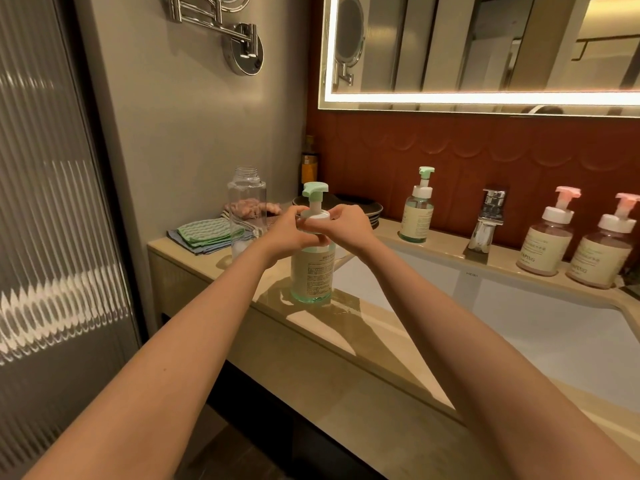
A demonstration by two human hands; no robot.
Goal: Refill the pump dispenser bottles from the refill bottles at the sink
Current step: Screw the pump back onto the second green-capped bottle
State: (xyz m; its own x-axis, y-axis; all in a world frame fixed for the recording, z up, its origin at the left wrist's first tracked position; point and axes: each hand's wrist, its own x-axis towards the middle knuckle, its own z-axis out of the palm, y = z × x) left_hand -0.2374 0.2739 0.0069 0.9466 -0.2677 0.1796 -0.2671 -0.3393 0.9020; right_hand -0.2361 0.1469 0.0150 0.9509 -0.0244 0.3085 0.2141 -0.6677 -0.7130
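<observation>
We find the clear green-tinted dispenser bottle with mint pump (pixel 313 268) upright on the beige counter (pixel 363 344), left of the sink. Both hands clamp its white collar (pixel 316 216): left hand (pixel 289 233), right hand (pixel 348 227), opposed across the vertical axis.

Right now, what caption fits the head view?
Left hand and right hand grip a green-pump bottle standing on the counter.

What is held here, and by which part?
The left hand and right hand both grip the green-pump bottle at its white collar.
</observation>
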